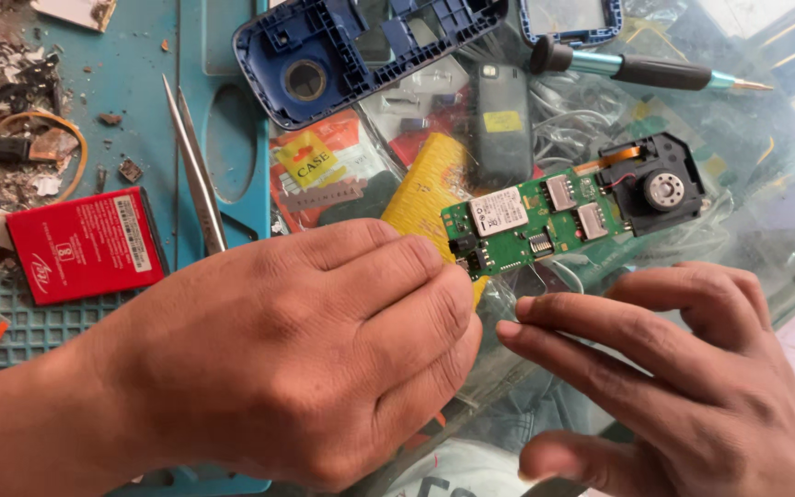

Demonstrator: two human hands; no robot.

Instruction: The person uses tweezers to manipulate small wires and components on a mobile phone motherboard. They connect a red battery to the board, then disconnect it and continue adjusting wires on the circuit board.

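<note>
My left hand (324, 359) pinches the near left end of a green phone circuit board (531, 225), which carries metal card slots, a white label and a black speaker module (657, 189) at its far end. The board hangs tilted above the glass table. Below and to the right of it, my right hand (674, 387) hovers with fingers stretched toward the left hand, close under the board; I see nothing held in it. A yellow strip (425, 198) lies behind the board's left end.
A blue phone housing (361, 51) lies at the top centre, a black phone (501, 124) below it, and a screwdriver (646, 69) at the top right. Metal tweezers (197, 175) and a red battery (85, 244) rest on the teal work mat (140, 83). Debris lies at the far left.
</note>
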